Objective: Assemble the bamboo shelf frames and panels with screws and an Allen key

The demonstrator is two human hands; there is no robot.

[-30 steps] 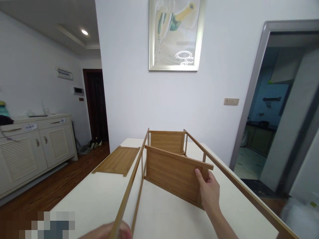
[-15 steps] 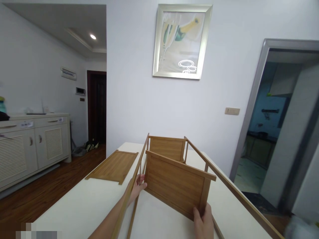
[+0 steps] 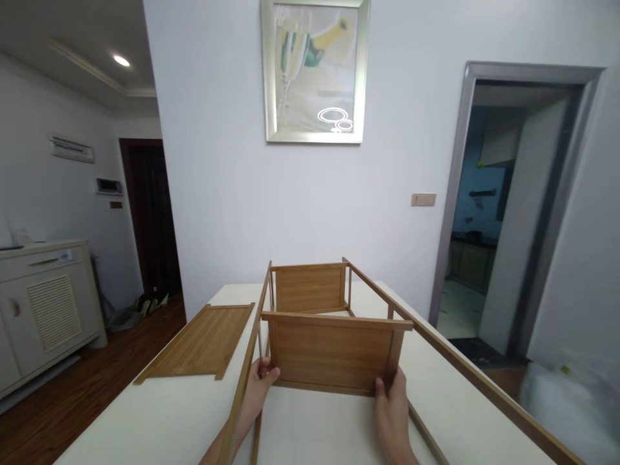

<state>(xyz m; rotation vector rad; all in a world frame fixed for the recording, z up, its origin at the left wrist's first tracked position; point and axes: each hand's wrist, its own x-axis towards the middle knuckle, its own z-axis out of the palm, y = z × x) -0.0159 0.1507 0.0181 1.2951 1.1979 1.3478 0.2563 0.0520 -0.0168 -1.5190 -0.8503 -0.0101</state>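
A brown wooden shelf panel [image 3: 334, 352] stands on edge between the side rails of a wooden rack frame [image 3: 371, 281] lying on the table. My left hand [image 3: 261, 382] reaches under the left rail and is closed on the panel's lower left corner. At the lower right corner, my right hand [image 3: 391, 408] grips the panel, thumb on the near face. Farther back, another wooden panel [image 3: 310, 288] spans the far end of the frame. The fingertips behind the held panel are hidden.
A loose wooden panel [image 3: 206, 341] lies flat on the white table [image 3: 126, 423], left of the frame. The wall [image 3: 300, 206] rises behind the table. A white cabinet [image 3: 46, 310] stands at the left, and a clear plastic bag [image 3: 557, 394] is at the right.
The held panel has turned from slanting down to the right to nearly level and square across the frame. Both hands moved with it, and the camera view has swung to the right.
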